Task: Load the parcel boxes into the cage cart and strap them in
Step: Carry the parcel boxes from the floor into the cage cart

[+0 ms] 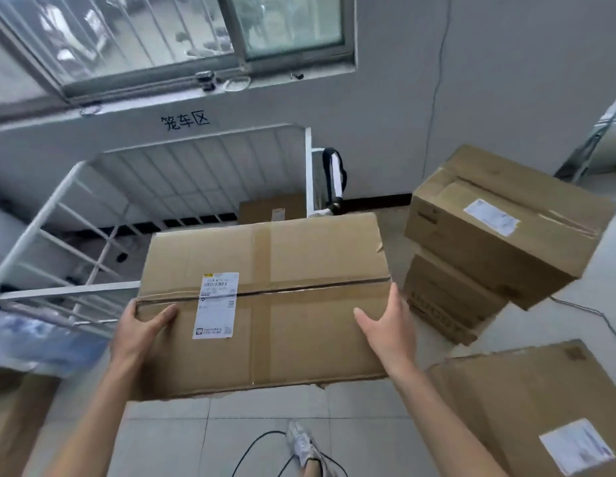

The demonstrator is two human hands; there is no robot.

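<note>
Fingers (397,301) straight on right hand (385,325), pressed along parcel box (265,304) right edge, thumb on top; left hand (138,327) grips left edge; cage cart (182,180) beyond.

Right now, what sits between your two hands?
Head view: a taped cardboard box, held between the left hand and right hand.

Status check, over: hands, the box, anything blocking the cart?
Left hand grips parcel box, right hand flat on its right edge. Box carried, short of cage cart. One carton already inside; no obstruction seen.
</note>
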